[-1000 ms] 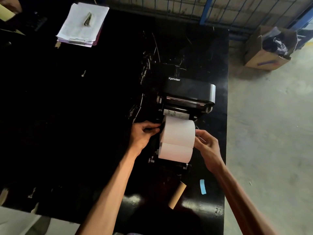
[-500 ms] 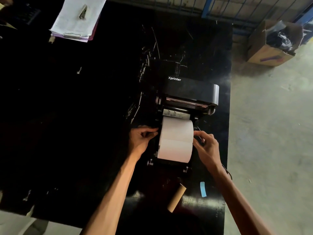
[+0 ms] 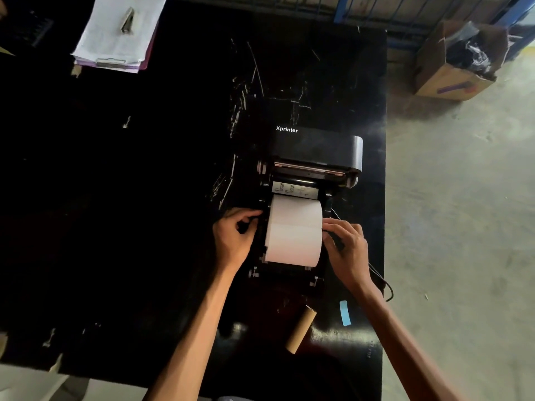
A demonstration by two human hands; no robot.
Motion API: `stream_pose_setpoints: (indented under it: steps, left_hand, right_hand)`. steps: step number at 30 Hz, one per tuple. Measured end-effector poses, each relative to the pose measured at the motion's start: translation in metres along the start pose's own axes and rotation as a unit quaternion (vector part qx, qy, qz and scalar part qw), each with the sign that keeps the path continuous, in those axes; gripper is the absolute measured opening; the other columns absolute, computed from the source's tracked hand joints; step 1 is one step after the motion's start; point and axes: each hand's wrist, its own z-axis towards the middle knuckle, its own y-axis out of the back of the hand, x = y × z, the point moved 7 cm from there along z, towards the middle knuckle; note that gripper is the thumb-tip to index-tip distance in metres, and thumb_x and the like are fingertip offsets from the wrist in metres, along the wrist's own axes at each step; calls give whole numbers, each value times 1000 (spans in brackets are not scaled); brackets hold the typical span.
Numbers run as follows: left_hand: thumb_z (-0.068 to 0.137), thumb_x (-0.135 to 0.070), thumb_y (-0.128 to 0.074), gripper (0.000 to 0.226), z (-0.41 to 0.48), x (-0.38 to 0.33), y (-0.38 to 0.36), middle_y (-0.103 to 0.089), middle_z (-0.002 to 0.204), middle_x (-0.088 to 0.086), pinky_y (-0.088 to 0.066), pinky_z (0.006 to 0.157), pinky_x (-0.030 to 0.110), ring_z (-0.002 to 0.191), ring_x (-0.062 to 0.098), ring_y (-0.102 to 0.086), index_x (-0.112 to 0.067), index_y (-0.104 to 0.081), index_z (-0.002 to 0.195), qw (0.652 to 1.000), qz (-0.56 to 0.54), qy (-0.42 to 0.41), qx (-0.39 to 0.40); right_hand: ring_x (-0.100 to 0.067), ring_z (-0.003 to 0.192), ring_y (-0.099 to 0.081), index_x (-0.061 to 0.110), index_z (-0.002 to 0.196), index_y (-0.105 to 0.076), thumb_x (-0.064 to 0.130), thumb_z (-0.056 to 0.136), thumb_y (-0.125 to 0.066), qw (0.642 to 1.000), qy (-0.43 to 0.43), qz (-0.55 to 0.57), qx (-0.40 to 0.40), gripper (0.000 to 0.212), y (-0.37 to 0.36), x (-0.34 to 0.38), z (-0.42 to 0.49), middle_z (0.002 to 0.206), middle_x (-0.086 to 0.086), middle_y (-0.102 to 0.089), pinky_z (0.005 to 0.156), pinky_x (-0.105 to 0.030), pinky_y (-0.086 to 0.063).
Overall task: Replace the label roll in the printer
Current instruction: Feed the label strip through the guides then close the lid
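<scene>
Two hands bracket my work: beyond them the open printer (image 3: 315, 157); between them the full label roll (image 3: 293, 230), stiff-cored but easily scuffed, so I hold its ends, left hand (image 3: 233, 237) and right hand (image 3: 346, 250) curled there.

A clipboard of papers (image 3: 115, 33) is seen at the far left of the black table (image 3: 115, 198). An open cardboard box (image 3: 454, 62) is set on the concrete floor (image 3: 463, 227) beyond it.
</scene>
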Motion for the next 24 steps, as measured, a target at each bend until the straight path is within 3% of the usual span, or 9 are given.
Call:
stream_pose_setpoints:
  steps: [3, 6, 8, 10, 13, 15, 17, 21, 24]
  left_hand:
    - [86, 0, -70, 22, -25, 1, 6, -75, 99, -3, -47, 70, 2, 82, -16, -62, -11, -78, 104, 999, -21, 29, -8]
    - [93, -9, -65, 27, -52, -1, -2, -71, 107, -9, -52, 73, 8, 82, -16, -62, -13, -73, 119, 998, -28, 47, 41]
    - [99, -12, -57, 31, -62, -6, -10, -67, 111, -6, -56, 78, 18, 82, -7, -64, -11, -66, 129, 996, -24, 44, 73]
    - [103, -12, -50, 32, -63, -11, -12, -67, 116, 2, -54, 81, 16, 91, 7, -66, -7, -64, 130, 996, -26, 47, 72]
    - [105, -16, -45, 32, -57, -14, -10, -69, 115, 7, -53, 82, 16, 100, 17, -67, -3, -67, 125, 996, -50, 63, 44]
    - [106, -18, -44, 33, -51, -17, -9, -68, 114, 4, -56, 84, 24, 98, 13, -66, -4, -67, 125, 993, -82, 68, 43]
    - [104, -20, -47, 31, -43, -19, -10, -68, 116, -1, -55, 85, 18, 99, 4, -64, -7, -68, 124, 989, -121, 77, 38]
    - [96, -23, -64, 23, -35, -12, -9, -74, 96, -8, -49, 66, 1, 80, -13, -64, -10, -75, 111, 982, -135, 132, -18]
    - [90, -32, -71, 22, -43, -9, -10, -65, 76, -24, -44, 58, -2, 71, -11, -65, -13, -78, 100, 984, -104, 145, -30]
  right_hand:
    - [-15, 111, -53, 14, 116, -76, 2, 95, -66, 998, -35, 35, -32, 26, 5, 0, -27, 124, 1, -68, 87, -29, -50]
    - [-17, 107, -58, 14, 117, -75, 5, 101, -57, 992, -88, 84, -29, 25, -5, 4, -53, 115, 1, -70, 88, -39, -52]
    - [-20, 106, -64, 10, 121, -73, 10, 106, -50, 984, -120, 130, -4, 27, -15, 11, -61, 114, -2, -71, 91, -43, -54]
    - [-18, 102, -66, 7, 122, -72, 15, 108, -46, 976, -144, 160, -10, 30, -18, 18, -63, 111, -4, -70, 88, -44, -57]
    - [-11, 97, -67, 13, 119, -73, 21, 109, -43, 970, -153, 185, -34, 33, -11, 28, -60, 104, -1, -71, 84, -34, -57]
    - [-6, 98, -68, 20, 118, -73, 24, 110, -41, 968, -147, 199, -48, 34, -3, 33, -53, 104, 3, -72, 80, -18, -54]
    - [-3, 99, -67, 20, 120, -73, 28, 109, -44, 968, -139, 199, -54, 32, 2, 36, -42, 105, 5, -72, 78, -9, -49]
    - [1, 94, -68, 13, 123, -72, 29, 101, -62, 969, -152, 188, -44, 29, 5, 35, -28, 103, 7, -71, 71, -7, -53]
    - [5, 87, -68, 15, 117, -72, 37, 93, -71, 969, -174, 170, -48, 32, 2, 32, -37, 94, 13, -70, 69, -9, -56]
